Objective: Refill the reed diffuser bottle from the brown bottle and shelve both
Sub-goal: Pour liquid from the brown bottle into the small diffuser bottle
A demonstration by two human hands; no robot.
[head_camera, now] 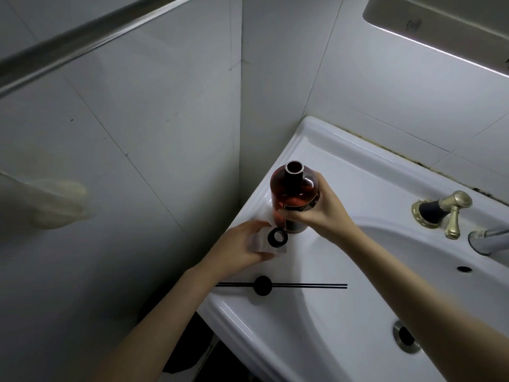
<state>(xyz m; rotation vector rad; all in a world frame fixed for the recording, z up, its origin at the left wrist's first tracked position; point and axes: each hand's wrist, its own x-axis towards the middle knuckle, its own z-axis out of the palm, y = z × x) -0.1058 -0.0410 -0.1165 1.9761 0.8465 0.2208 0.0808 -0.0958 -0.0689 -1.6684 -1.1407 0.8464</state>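
My right hand (pixel 319 213) grips the brown bottle (pixel 292 194) around its lower body; the bottle stands upright with its neck uncapped. Just in front of it, my left hand (pixel 242 246) wraps the small clear reed diffuser bottle (pixel 265 241), whose black open collar faces up. Both bottles are over the left rim of the white sink (pixel 344 166). Black reeds (pixel 308 285) lie flat across the sink's front rim, and a round black cap (pixel 263 285) sits on them.
A brass tap handle (pixel 443 210) and a chrome spout (pixel 487 239) stand at the right of the basin, whose drain (pixel 406 336) is lower right. Tiled walls close the corner at the left and behind. A metal rail (pixel 82 37) crosses the upper left.
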